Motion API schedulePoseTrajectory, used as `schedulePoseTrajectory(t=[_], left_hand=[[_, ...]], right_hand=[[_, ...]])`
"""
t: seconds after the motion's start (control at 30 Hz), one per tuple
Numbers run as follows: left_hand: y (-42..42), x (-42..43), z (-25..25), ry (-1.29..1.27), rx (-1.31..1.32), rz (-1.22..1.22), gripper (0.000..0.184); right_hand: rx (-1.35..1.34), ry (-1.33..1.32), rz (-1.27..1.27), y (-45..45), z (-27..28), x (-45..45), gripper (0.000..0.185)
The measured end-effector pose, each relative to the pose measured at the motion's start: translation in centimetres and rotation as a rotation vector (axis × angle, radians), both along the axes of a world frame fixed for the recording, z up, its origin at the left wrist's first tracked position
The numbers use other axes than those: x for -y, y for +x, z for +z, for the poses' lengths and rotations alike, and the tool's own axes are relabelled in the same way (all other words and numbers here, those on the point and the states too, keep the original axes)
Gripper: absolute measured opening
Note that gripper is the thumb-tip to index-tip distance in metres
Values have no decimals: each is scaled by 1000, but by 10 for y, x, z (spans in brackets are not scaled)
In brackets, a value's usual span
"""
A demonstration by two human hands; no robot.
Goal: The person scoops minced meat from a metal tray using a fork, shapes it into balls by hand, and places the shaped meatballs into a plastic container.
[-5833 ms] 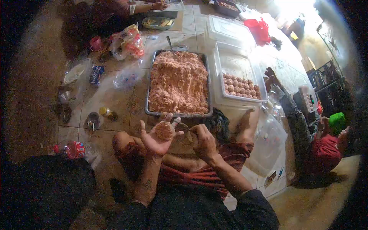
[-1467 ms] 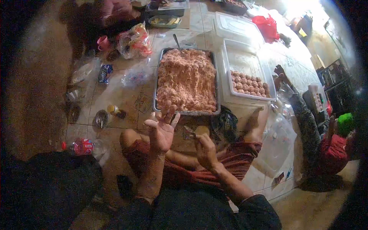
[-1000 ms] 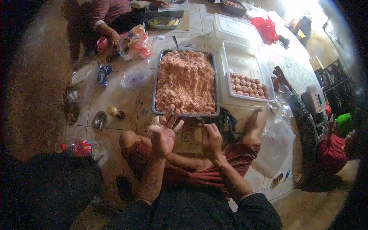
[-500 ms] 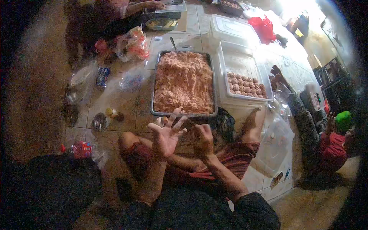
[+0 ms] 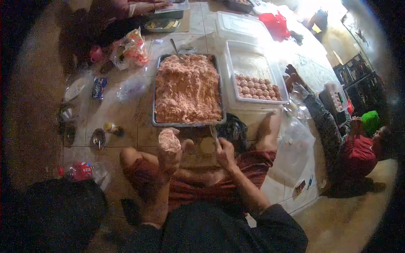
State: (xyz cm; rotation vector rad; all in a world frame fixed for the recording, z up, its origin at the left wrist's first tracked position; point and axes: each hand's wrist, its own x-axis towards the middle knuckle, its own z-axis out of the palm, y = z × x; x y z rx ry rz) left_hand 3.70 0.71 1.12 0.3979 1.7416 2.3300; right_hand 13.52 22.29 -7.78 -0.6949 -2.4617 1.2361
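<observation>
L hand (image 5: 168, 159) curled round a raw meat-mix clump (image 5: 169, 141), prob. to keep it compact; R hand (image 5: 225, 154) pinches a metal utensil (image 5: 214, 134), business end up. Both nr full meat tray (image 5: 185, 124), so short reach. Meatballs (image 5: 256, 87) packed together in plastic container (image 5: 261, 101), prob. saving space.

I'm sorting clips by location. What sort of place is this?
Probably a home's tiled floor used as a food-making area: a large tray of minced mixture, a clear tub with rows of balls, and people sitting on the floor around them.
</observation>
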Motion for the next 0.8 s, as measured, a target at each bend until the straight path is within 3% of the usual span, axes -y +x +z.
schedulePoseTrajectory(t=[0.03,0.1,0.2,0.27,0.33,0.4,0.47,0.5,0.57,0.6,0.67,0.73,0.8], left_hand=[[2,0,8,141,87,-40,33],[2,5,-24,274,196,-79,33],[3,3,-6,221,227,-118,28],[3,-3,15,180,233,-123,25],[4,-6,20,169,230,-109,22],[1,3,-7,168,204,-132,23],[-3,7,5,-338,-437,-1,23],[3,4,9,49,-109,-53,24],[8,8,8,433,225,-106,24],[4,13,2,155,145,-58,21],[4,16,-8,-124,64,-9,19],[5,19,-13,-136,31,-27,18],[7,20,-14,-103,20,-58,18]], right_hand=[[90,-25,28,18,-7,1,31],[203,-59,55,50,-9,8,31],[131,-125,-11,65,35,20,31],[-12,-388,-79,52,64,24,31],[-6,-306,-63,43,54,7,29],[-19,-141,-147,28,57,-3,28],[1,-162,-155,12,46,-18,28],[45,-217,-85,5,40,-23,28],[68,-346,2,-4,42,-10,31],[64,-345,1,-10,44,-4,31],[114,-390,211,-18,50,3,32],[140,-411,187,-26,52,2,32],[-136,-254,7,-32,55,0,28]])
